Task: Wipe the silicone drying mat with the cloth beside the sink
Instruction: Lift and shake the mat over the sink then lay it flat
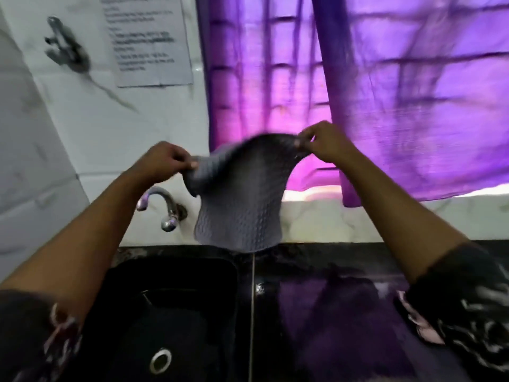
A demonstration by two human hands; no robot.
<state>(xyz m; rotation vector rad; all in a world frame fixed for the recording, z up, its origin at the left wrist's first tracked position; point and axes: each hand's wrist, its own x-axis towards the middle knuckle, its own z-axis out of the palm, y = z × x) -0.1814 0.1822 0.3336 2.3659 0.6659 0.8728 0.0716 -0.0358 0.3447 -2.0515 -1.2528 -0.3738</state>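
hanging in the air above the back edge of the tabletop [385, 252], the grey mat [242, 194] is held up by both hands. the left hand [165, 161] pinches one upper corner between thumb and fingers, and the right hand [325, 144] pinches the other upper corner the same way, a little higher. the mat sags between them and drapes down, its dimpled surface facing the camera and its lower edge level with the rear rim of the black sink [176, 321]. the upper part of the mat is blurred.

a curved metal tap [165, 208] sticks out of the white wall just left of the mat. the sink lies below and left, with a round drain [160, 360] near the bottom. right of the sink the dark glossy tabletop carries a purplish sheen. behind the hands hangs a purple curtain [385, 92]. a printed sheet [148, 40] is stuck to the wall at upper left. no cloth can be made out with any certainty.
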